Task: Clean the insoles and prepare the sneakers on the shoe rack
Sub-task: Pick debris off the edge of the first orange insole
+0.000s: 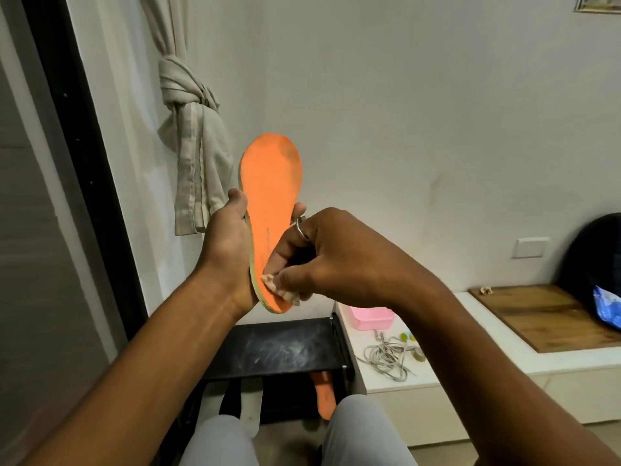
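**Centre.** An orange insole (272,196) is held upright before a pale wall (403,112), toe end at 12 o'clock and heel end at 6 o'clock. It is grasped from its left edge by the left hand (228,243), whose fingers (299,210) are curled behind it and show again at its right edge. The right hand (329,260), on which a ring (300,227) is worn, is shown with its fingers clenched on a small pale cloth (277,290). The cloth is pressed against the heel end of the insole.

**6 o'clock.** A black shoe rack (279,351) is seen below the hands, its top shelf streaked with pale scuffs. Beneath that shelf a second orange insole (324,398) lies to the right and a white insole (250,408) to the left. Two knees in grey trousers (218,442) are cut by the lower edge.

**4 o'clock.** A white bench (358,343) stands just beside the rack. On it are carried a pink box (371,317), a tangle of grey cord (386,358) and a wooden board (544,317).

**3 o'clock.** A dark bag (594,264) rests on the board with a blue-and-white packet (608,311) against it. A wall socket (532,247) is set near the bag.

**10 o'clock.** A knotted cream curtain (191,129) hangs beside a dark frame (77,129).
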{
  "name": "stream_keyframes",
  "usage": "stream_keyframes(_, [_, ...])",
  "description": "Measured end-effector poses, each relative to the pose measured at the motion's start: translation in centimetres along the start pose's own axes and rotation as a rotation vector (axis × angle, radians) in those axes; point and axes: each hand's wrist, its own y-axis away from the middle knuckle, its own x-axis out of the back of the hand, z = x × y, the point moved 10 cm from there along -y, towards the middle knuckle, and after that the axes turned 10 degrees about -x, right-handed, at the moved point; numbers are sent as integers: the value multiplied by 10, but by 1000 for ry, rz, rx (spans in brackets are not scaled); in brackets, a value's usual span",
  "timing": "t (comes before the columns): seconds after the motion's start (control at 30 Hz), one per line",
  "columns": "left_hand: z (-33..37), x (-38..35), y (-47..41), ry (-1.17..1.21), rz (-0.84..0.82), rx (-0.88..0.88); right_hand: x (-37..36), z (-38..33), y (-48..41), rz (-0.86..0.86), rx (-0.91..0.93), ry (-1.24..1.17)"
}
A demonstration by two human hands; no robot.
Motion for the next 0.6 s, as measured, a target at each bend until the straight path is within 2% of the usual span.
stream_keyframes(0.1, [3, -1, 1, -21, 1, -45, 14, 3, -6, 267, 11, 89])
stream_keyframes(0.13, [5, 0, 2, -34, 8, -60, 13, 5, -7, 302, -5, 125])
stream_keyframes(0.2, [7, 2, 2, -42, 26, -65, 8, 10, -9, 251, -51, 160])
stream_keyframes(0.3, [10, 5, -1, -34, 28, -78, -3, 18, -8, 37, -123, 133])
stream_keyframes(0.33, [10, 7, -3, -37, 29, -83, -3, 18, -7, 12, -135, 101])
stream_keyframes(0.47, [10, 3, -4, -13, -6, -79, 9, 12, -8, 177, -97, 94])
stream_keyframes(0.6, [5, 6, -8, -8, -9, -73, -4, 16, -8, 8, -135, 103])
